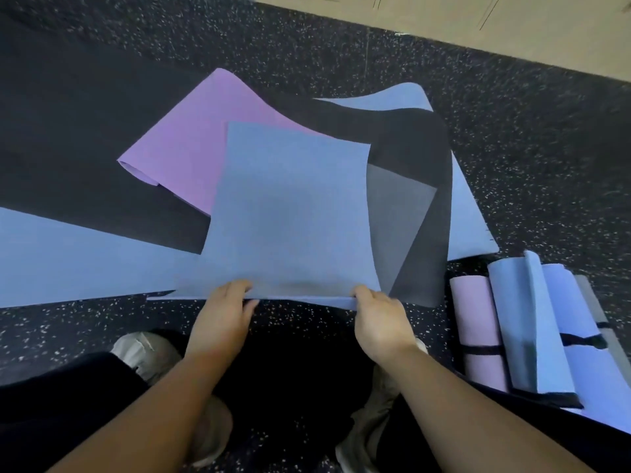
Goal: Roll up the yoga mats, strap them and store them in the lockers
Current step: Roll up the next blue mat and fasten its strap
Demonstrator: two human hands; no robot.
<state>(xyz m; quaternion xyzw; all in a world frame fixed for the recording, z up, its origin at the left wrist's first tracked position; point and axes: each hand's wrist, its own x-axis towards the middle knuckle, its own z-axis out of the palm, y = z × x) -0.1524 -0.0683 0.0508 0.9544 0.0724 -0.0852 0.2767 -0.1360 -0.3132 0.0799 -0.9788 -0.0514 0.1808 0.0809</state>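
Both hands grasp the near edge of a blue yoga mat (290, 213): the left hand (223, 310) pinches it with fingers curled over the top and thumb beneath, and the right hand (379, 317) grips it the same way further right. That near end of the mat is lifted off the speckled black floor (546, 158) and curves up toward the far side. Beyond it lie a purple mat (184, 145), a black mat (416, 138) folded across the middle, and another blue mat (467, 213) on the right, all overlapping loosely. A further blue mat (78, 254) stretches out flat to the left. On the near right, rolled mats sit side by side, touching: a pink roll (478, 322) and blue rolls (532, 322), bound with black straps (481, 349). Pale shoes (146, 353) show below the forearms.
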